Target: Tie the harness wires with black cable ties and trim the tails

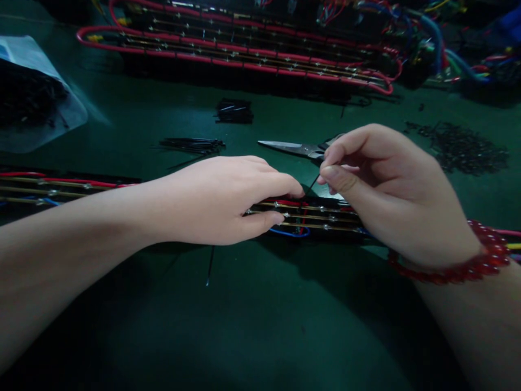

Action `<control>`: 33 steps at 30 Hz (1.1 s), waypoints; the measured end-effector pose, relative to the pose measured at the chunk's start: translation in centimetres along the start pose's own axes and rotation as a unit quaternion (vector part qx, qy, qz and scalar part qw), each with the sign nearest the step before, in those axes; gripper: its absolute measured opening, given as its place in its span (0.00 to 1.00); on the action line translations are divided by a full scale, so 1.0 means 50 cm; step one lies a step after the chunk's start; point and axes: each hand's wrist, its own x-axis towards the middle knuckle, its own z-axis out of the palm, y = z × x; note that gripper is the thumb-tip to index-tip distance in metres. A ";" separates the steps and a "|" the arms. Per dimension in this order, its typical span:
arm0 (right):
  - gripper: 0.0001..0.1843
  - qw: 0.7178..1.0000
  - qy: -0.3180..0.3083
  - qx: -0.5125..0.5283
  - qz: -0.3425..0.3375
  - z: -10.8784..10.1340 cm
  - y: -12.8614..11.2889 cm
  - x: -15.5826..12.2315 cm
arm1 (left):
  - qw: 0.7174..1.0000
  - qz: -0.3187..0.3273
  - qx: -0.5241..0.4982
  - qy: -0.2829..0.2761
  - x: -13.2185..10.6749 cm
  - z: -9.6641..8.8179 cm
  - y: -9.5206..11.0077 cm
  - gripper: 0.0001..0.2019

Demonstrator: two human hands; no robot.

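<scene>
My left hand [228, 201] lies across a long dark strip [325, 217] with brass rods, red and blue wires and small shiny joints. Its fingers curl over the strip's far side and the thumb rests along the rods. Between thumb and forefinger, my right hand [386, 190] pinches the tail of a thin black cable tie [312, 185], which slants down to the strip near the left fingertip. Behind the right fingers are scissors [285, 147], blades pointing left. Their handles are partly hidden, so I cannot tell whether the hand touches them. Another black tie [210, 266] sticks out below my left hand.
Cable ties lie in a loose bunch [191, 144] and a bundle [234, 111] beyond the strip. An open plastic bag [77, 111] of black pieces is at left. Small dark scraps [468, 146] are heaped at right. A larger red-wired assembly [244, 54] spans the back.
</scene>
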 end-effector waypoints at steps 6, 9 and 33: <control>0.03 1.000 0.001 -0.017 -0.001 0.000 0.001 0.000 | 0.997 0.044 -0.025 0.055 -0.011 0.004 -0.007 0.18; 0.04 0.999 -0.004 -0.030 -0.009 0.000 0.001 0.000 | 0.995 0.076 -0.014 0.062 -0.013 0.009 -0.012 0.18; 0.03 1.000 -0.008 0.003 0.013 0.001 -0.001 -0.002 | 0.991 0.117 0.019 0.064 -0.011 0.015 -0.015 0.15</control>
